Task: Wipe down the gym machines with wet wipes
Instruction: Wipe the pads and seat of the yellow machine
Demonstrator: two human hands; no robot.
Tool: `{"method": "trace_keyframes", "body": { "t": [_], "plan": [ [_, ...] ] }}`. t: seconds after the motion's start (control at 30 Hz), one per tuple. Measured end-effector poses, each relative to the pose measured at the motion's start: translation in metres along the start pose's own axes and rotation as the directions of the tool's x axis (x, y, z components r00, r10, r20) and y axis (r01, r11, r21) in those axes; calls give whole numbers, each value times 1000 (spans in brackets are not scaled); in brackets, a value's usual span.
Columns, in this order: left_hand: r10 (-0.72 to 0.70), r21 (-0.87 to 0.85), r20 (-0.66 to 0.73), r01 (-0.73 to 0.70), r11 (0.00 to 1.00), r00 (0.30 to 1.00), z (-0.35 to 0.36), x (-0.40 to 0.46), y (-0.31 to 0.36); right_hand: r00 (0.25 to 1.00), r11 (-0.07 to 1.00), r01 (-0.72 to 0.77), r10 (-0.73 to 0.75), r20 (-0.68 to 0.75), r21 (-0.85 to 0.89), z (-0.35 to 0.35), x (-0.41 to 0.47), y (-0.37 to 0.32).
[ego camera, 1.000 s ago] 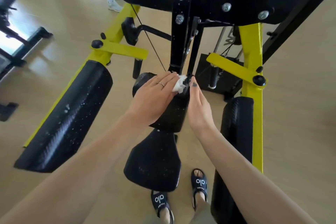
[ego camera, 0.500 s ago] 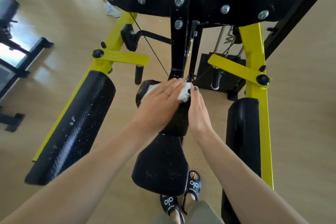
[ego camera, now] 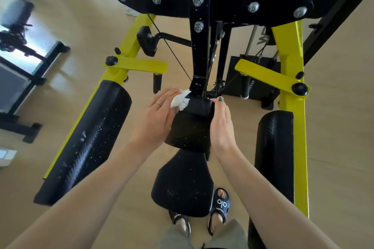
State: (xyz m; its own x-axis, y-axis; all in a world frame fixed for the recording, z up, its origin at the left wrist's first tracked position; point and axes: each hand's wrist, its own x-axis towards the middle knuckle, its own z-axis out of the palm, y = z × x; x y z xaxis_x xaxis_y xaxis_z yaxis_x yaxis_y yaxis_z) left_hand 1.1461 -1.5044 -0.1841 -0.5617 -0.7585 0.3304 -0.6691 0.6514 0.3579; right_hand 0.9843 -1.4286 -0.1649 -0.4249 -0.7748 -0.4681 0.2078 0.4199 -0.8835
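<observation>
The crumpled white wet wipe (ego camera: 180, 100) is being carried by the left hand (ego camera: 155, 116) from the top face of the small black padded back cushion (ego camera: 190, 125) round to that cushion's left upper corner; half a second earlier it was being pressed flat across the top. The wipe is being pressed under nearly straight, extended fingers rather than clenched. The right hand (ego camera: 221, 121) is being kept flat against the cushion's right flank, fingers straight, holding nothing, apparently to steady the pad. The top face is thus probably being treated as finished, and the side is being taken up next.

The black vinyl seat pad (ego camera: 183, 184) just below the hands, and the long black padded rollers (ego camera: 85, 141) on the yellow steel frame (ego camera: 291, 79) well out to either side, are speckled with pale flecks and are judged to be awaiting wiping.

The left palm's contact with the cushion is being hidden by the hand itself. The machine's upper part is being cut off by the picture edge, and the equipment far left of the hands is blurred.
</observation>
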Motion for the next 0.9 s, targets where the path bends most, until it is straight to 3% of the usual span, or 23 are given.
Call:
{"method": "trace_keyframes", "body": {
  "t": [0.07, 0.1, 0.17, 0.23, 0.37, 0.43, 0.5, 0.57, 0.63, 0.7, 0.73, 0.8, 0.87, 0.9],
  "plan": [
    [-8, 43, -76, 11, 999, 997, 12, 2, 15, 999, 999, 28, -28, -15, -22, 3, 0, -4],
    [61, 95, -60, -55, 994, 996, 20, 2, 23, 999, 1000, 28, -28, -28, -14, 4, 1, -5],
    [250, 184, 94, -264, 947, 964, 31, 0, 35, 998, 1000, 15, -14, -67, 3, 7, 1, -5],
    [346, 176, 157, -371, 912, 925, 27, 1, 27, 992, 1000, 14, -14, -128, -4, 9, -1, -5],
    [282, 59, 17, -282, 958, 959, 6, 3, -19, 967, 998, 32, -46, -250, -61, 23, -2, -7],
    [170, -157, 8, -166, 974, 985, 1, -3, -34, 955, 998, 28, -41, -295, -49, 33, -2, -8],
    [-120, -394, 64, 135, 909, 991, -4, -7, -30, 946, 999, 41, -47, -321, -25, 40, -2, -6],
    [-431, -515, 141, 438, 737, 891, -2, -6, -19, 943, 999, 44, -46, -331, -15, 44, -2, -6],
    [-576, -602, 185, 555, 574, 796, 2, -2, -12, 943, 1000, 25, -25, -333, -6, 45, 1, -5],
    [-605, -632, 170, 557, 539, 778, 5, 6, -7, 944, 1000, 10, -12, -329, -9, 45, 4, -6],
    [-595, -613, 148, 546, 571, 790, 7, 8, -5, 943, 1000, 15, -18, -332, -11, 45, 5, -5],
    [-470, -490, 35, 425, 761, 882, 6, 9, 1, 937, 999, 41, -47, -347, -24, 45, 6, -3],
    [-181, -296, -117, 140, 945, 976, 10, 6, 0, 937, 999, 50, -53, -347, -18, 45, 7, 1],
    [-12, -180, -157, -16, 983, 988, 16, 4, -7, 936, 999, 53, -50, -348, 0, 45, 9, 3]
  ]
}}
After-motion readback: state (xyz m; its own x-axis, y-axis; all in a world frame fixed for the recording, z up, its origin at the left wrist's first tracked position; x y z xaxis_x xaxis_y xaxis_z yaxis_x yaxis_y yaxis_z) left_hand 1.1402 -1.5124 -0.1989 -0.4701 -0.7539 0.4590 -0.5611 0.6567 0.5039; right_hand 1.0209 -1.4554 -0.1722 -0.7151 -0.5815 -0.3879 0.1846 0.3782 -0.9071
